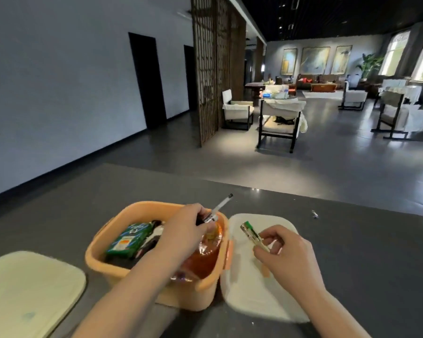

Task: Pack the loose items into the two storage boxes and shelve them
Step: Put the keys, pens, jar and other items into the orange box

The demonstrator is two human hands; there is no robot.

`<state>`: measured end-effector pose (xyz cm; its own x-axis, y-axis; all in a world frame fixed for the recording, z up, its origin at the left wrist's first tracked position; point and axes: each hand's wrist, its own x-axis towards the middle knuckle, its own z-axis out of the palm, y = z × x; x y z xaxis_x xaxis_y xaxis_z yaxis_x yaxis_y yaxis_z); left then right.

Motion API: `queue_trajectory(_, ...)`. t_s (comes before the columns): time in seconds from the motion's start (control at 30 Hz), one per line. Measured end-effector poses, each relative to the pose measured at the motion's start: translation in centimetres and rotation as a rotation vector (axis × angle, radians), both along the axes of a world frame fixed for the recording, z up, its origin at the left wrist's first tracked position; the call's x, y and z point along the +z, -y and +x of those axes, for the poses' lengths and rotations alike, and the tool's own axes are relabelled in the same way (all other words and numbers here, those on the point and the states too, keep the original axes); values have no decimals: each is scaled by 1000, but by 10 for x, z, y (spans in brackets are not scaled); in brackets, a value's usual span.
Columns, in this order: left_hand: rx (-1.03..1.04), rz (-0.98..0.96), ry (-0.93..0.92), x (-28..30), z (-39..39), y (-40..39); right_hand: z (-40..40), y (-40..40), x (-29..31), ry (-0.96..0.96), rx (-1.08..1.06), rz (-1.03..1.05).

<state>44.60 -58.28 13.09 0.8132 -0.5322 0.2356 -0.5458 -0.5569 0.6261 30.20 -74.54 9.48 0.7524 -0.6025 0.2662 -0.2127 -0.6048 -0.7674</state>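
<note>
Orange box (112,252) — left hand (181,232) grasps a pen (219,207) above it — right hand (283,252) pinches a lighter (253,236).

Cream lid (29,289) cut off at left edge; packet (130,240) print blurred

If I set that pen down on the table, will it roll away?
Probably. The pen in the left hand looks slim and round, so it could roll on the smooth table. It seems stiff and light. Dropping it into the orange box looks safer.
</note>
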Motion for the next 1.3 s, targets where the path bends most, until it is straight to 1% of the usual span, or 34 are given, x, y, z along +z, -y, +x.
queue_trajectory(0.1, 114, 93, -25, -7, 22, -68, 31, -41, 1, 24, 89, 8)
queue_trajectory(0.2, 202, 164, -23, -12, 43, -115, 60, -72, 1, 32, 131, 31)
queue_trajectory(0.33, 172, 211, -103, -19, 71, -142, 87, -96, 3, 26, 135, 18)
queue_trajectory(0.5, 120, 387, -178, -32, 102, -145, 96, -101, 2, 5, 85, -2)
queue_trajectory(0.6, 126, 384, -230, -42, 113, -135, 98, -101, 2, -1, 64, -7)
queue_trajectory(0.67, 133, 378, -231, -45, 120, -121, 100, -101, 2, -12, 60, -11)
queue_trajectory(0.83, 228, 478, -156, -50, 129, -89, 100, -101, 1, -45, 55, 7)
queue_trajectory(0.9, 239, 491, -125, -57, 128, -85, 98, -99, 2, -68, 49, -2)
queue_trajectory(1.03, 240, 530, -1, -66, 124, -78, 94, -96, 5, -75, 34, -22)
queue_trajectory(1.17, 206, 512, 11, -63, 123, -81, 94, -97, 6, -69, 44, -18)
queue_trajectory(1.3, 202, 415, -57, -61, 121, -93, 96, -101, 2, -67, 76, 1)
